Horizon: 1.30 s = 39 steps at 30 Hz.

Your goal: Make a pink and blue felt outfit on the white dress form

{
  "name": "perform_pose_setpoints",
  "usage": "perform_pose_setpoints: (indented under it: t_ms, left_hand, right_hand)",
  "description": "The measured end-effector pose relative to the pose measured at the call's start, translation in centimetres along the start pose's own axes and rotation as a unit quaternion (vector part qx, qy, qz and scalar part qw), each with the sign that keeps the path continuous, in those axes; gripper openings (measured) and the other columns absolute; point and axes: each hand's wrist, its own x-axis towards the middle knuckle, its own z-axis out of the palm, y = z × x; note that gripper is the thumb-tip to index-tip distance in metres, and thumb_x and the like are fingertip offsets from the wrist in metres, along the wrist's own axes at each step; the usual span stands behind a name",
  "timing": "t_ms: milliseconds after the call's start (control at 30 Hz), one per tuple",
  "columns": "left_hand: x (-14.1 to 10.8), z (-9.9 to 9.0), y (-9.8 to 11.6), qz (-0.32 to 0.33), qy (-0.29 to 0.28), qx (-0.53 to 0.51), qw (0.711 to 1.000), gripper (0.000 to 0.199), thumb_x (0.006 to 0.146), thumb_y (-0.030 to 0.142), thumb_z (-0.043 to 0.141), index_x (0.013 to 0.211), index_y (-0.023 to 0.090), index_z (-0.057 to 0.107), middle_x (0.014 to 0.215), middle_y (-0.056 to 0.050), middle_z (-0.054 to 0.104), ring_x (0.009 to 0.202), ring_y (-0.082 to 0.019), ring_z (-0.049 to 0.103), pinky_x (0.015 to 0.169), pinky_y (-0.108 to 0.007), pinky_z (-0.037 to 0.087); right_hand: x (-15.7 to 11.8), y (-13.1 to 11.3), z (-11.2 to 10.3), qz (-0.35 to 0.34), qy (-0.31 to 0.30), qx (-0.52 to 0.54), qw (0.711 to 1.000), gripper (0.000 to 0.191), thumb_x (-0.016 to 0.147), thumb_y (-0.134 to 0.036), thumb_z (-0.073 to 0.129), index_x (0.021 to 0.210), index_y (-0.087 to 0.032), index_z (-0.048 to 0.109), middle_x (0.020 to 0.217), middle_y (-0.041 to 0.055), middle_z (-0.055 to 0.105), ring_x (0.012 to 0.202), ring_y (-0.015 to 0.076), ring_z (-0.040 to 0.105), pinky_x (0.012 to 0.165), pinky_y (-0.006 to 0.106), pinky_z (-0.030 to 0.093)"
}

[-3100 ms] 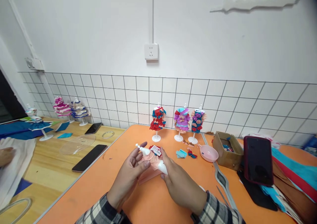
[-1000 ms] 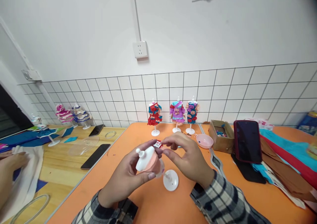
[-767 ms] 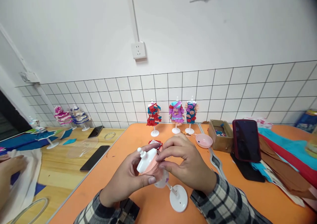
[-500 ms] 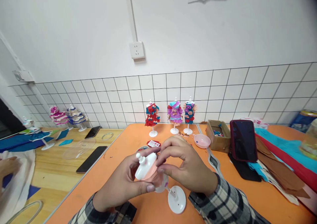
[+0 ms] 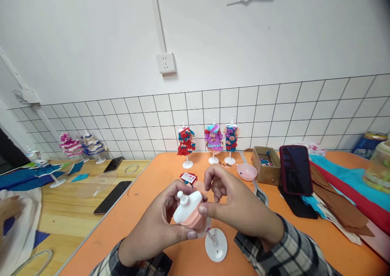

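Note:
A small white mannequin [image 5: 186, 207] on a stand leans over the orange table, with peach fabric [image 5: 195, 220] wrapped round its body. My left hand [image 5: 161, 223] is closed around the mannequin, its thumb across the lower front. The mannequin's round white base [image 5: 216, 245] shows below my hands, tilted. My right hand [image 5: 233, 205] is at the mannequin's right side, its thumb touching the peach fabric and its index finger raised apart from the thumb. Behind the hands lies a red card with a white label [image 5: 188, 178].
Three dressed mannequins [image 5: 214, 141] stand by the wall grid. A pink bowl [image 5: 247, 172], a cardboard box [image 5: 266, 165], a propped phone [image 5: 296, 170] and folded fabrics [image 5: 344, 201] are at the right. Another person's hand [image 5: 9, 209] is at the far left.
My right hand's fingers have lifted and spread away from the fabric. The mannequin has shifted slightly right with my left hand, and the view has moved a little.

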Motion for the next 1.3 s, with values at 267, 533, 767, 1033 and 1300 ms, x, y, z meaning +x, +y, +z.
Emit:
perform_pose_setpoints:
  t_ms: [267, 533, 767, 1033, 1300]
  left_hand:
    - [1.1, -0.6, -0.8, 0.009, -0.045, -0.099, 0.994, 0.055, 0.058, 0.025, 0.089, 0.107, 0.023, 0.063, 0.097, -0.002, 0.064, 0.086, -0.017, 0.061, 0.072, -0.022, 0.05]
    - [4.5, -3.1, -2.6, 0.018, -0.015, -0.211, 0.977, 0.051, 0.076, 0.03, 0.077, 0.123, 0.021, 0.06, 0.117, -0.012, 0.065, 0.105, -0.026, 0.061, 0.091, -0.035, 0.048]
    - [6.3, -4.0, -4.1, 0.019, 0.023, -0.259, 0.965, 0.038, 0.081, 0.031, 0.07, 0.117, 0.02, 0.065, 0.116, -0.012, 0.066, 0.104, -0.024, 0.061, 0.086, -0.032, 0.049]
    - [8.1, -3.4, -7.3, 0.01, 0.02, -0.117, 0.993, 0.048, 0.074, 0.043, 0.075, 0.113, 0.017, 0.067, 0.112, -0.012, 0.069, 0.099, -0.027, 0.063, 0.087, -0.037, 0.047]
    - [9.9, -2.5, -8.2, 0.029, 0.023, -0.013, 0.999, 0.039, 0.078, 0.051, 0.067, 0.091, 0.014, 0.072, 0.083, -0.006, 0.071, 0.079, -0.022, 0.061, 0.079, -0.034, 0.048]
  right_hand:
    - [2.0, 4.1, 0.1, 0.034, -0.18, 0.294, 0.938, 0.051, 0.067, -0.044, 0.082, 0.103, -0.02, 0.054, 0.099, 0.002, 0.056, 0.091, 0.0148, 0.054, 0.081, 0.029, 0.043]
    - [3.5, 6.7, -0.8, 0.019, -0.205, 0.062, 0.977, 0.076, 0.076, -0.05, 0.071, 0.14, -0.023, 0.042, 0.138, 0.011, 0.049, 0.122, 0.0263, 0.047, 0.1, 0.04, 0.038]
    - [3.8, 12.2, 3.6, 0.118, -0.237, -0.137, 0.954, 0.05, 0.071, -0.032, 0.07, 0.12, -0.027, 0.064, 0.111, 0.0025, 0.071, 0.098, 0.0217, 0.066, 0.082, 0.027, 0.049]
    - [4.6, 14.7, 5.0, 0.092, -0.123, -0.191, 0.97, 0.023, 0.079, -0.027, 0.06, 0.097, -0.024, 0.074, 0.097, 0.0031, 0.075, 0.089, 0.0203, 0.069, 0.075, 0.025, 0.048]
    - [5.0, 15.5, 4.8, 0.114, -0.065, -0.183, 0.974, 0.025, 0.08, -0.019, 0.055, 0.097, -0.022, 0.074, 0.097, 0.004, 0.074, 0.09, 0.0202, 0.068, 0.079, 0.026, 0.047]
